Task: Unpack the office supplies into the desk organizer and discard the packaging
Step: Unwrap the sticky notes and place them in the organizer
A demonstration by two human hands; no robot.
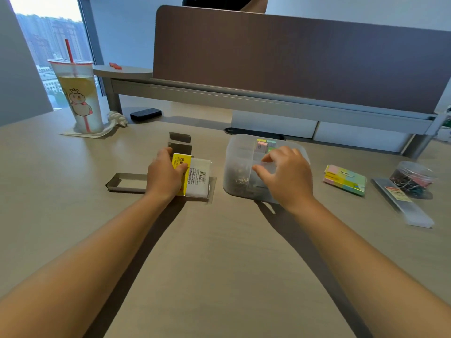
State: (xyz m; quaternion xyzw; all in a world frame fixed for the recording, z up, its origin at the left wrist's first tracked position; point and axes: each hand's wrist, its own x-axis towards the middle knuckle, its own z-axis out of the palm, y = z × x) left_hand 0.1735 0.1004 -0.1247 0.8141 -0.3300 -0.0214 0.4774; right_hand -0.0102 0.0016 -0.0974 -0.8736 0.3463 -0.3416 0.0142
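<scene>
A translucent desk organizer [238, 152] stands mid-table, with clips in its left compartment and pastel sticky notes at its back. My right hand [286, 176] hovers over its front right part, fingers curled as if pinching something small; I cannot tell what. My left hand [164, 176] presses on a yellow-and-white package [196, 178] in clear plastic, left of the organizer. An open grey cardboard tray [127, 182] lies left of that hand, and an empty grey box sleeve [180, 142] behind it.
A pastel sticky-note pack [345, 179], a clear jar of binder clips [412, 179] and a long clear plastic case [402, 203] lie to the right. A drink cup with a red straw [79, 98] stands far left. A brown partition [292, 57] closes the back.
</scene>
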